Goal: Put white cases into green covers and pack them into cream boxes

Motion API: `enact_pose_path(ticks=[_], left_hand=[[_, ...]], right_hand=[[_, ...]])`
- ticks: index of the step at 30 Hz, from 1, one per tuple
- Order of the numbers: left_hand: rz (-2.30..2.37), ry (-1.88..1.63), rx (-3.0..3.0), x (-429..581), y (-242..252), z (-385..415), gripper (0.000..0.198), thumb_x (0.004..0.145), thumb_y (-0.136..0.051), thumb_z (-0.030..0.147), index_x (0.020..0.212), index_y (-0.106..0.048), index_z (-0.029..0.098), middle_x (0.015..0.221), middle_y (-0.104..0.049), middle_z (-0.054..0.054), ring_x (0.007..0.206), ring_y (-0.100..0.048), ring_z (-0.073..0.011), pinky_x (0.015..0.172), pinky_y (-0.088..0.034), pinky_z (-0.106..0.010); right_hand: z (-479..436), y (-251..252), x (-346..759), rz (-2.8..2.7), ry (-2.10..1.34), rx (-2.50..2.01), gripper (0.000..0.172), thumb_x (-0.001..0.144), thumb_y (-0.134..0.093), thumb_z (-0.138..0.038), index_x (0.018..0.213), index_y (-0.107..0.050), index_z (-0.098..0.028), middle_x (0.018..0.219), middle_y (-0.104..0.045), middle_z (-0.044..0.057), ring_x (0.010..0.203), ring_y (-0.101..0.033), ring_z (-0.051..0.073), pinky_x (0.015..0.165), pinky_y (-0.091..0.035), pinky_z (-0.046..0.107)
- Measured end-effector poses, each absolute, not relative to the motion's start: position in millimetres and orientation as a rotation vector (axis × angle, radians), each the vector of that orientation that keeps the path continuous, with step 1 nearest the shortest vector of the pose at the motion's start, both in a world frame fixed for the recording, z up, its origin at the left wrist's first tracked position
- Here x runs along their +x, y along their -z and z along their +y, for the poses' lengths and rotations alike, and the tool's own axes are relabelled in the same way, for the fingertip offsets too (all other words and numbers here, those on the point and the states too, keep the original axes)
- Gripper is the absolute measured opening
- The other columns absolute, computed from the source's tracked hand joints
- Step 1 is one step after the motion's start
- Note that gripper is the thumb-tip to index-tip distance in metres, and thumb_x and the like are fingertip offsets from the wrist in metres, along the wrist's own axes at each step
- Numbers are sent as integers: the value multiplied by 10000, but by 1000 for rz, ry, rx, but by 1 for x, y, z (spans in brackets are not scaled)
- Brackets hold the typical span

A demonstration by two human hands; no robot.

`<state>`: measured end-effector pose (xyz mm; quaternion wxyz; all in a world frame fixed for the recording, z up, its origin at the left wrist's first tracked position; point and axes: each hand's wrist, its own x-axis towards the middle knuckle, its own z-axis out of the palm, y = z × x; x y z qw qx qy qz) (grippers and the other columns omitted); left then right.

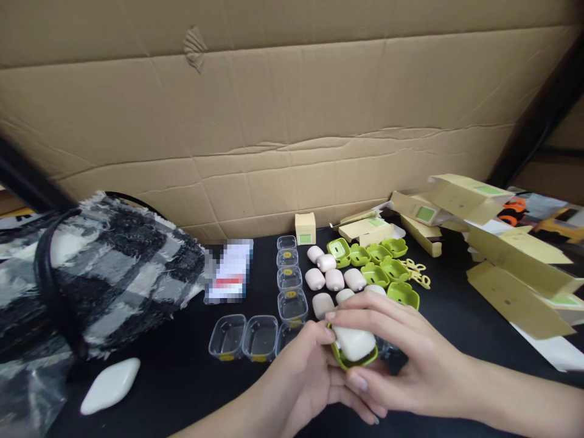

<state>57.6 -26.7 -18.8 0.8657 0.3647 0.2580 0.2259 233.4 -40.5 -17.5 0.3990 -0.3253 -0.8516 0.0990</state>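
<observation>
Your left hand (310, 368) is curled around a green case (340, 359), supporting it; your right hand (410, 340) closes over the white block (357, 344) seated in it, thumb near the rim. You have both above the black worktop (177, 377), near its front. Beyond are pale blocks (334, 280), green holders (403, 297) and clear cups (292, 311), backed by a cardboard panel (292, 97).

Soft, even light falls on the cardboard (292, 103) at 12 o'clock; faint glints mark clear tubs (260, 338) near 7 o'clock. Pixelation masks a packet (232, 267) at 8 o'clock; edges stretch and blur towards 3 o'clock.
</observation>
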Motion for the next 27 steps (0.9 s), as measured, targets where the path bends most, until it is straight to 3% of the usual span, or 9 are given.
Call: enact_pose_path(ticks=[4,9,21,27], left_hand=[[539,-508,770,58,21,-26,301,760,-493,344,936,-592,121,663,-675,-66,594,-661,-182,645,-495,-312],[506,-494,792,60,27,-24,202,728,-468,314,849,-539,169,565,-654,-22,493,-634,-166,572,-486,-294],[541,-476,787,64,31,-29,251,763,-440,380,811,-545,157,533,-596,-12,422,-541,-124,465,-464,-245],[574,-407,835,64,30,-28,340,750,-397,420,779,-567,127,546,-556,-12,443,-500,-108,484,-444,-231]], right_hand=[[-41,17,234,-2132,-343,-783,381,804,-635,-138,1163,-550,-235,1052,-646,59,915,-639,165,767,-541,261],[-42,18,231,-2112,-355,-798,363,732,-637,-99,1070,-581,-216,894,-624,41,759,-600,161,639,-530,270],[-43,18,226,-2111,-400,-790,348,652,-597,-59,962,-582,-217,825,-571,16,714,-537,151,608,-473,262],[-41,16,226,-2111,-394,-785,297,649,-557,-70,918,-598,-187,789,-534,27,689,-506,151,576,-454,262]])
